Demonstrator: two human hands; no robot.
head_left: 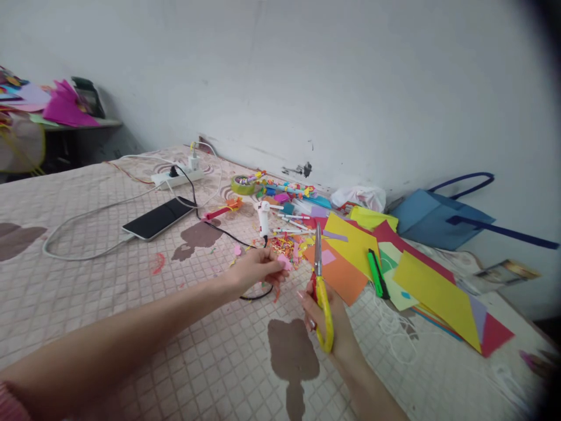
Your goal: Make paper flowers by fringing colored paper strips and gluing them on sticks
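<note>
Between thumb and fingers, my left hand (258, 269) pinches a small pink paper piece (284, 261) above the bed-like patterned cover. My right hand (331, 316) grips scissors (322, 292) with yellow and red handles, their blades pointing up and away from me and looking closed. Just beyond my left hand lies a heap of coloured paper scraps (291, 242). A white glue gun (263, 219) stands behind that hand, its black cord running past it. Right of the blades are an orange sheet (346, 280) and a yellow sheet (350, 242).
A green box cutter (377, 275) lies among paper sheets (442, 298) at right, near tangled white string (398, 333). A blue bag (438, 216) leans by the wall. Left are a phone (160, 217) on a cable and a power strip (177, 177). Green tape (242, 185) sits farther back.
</note>
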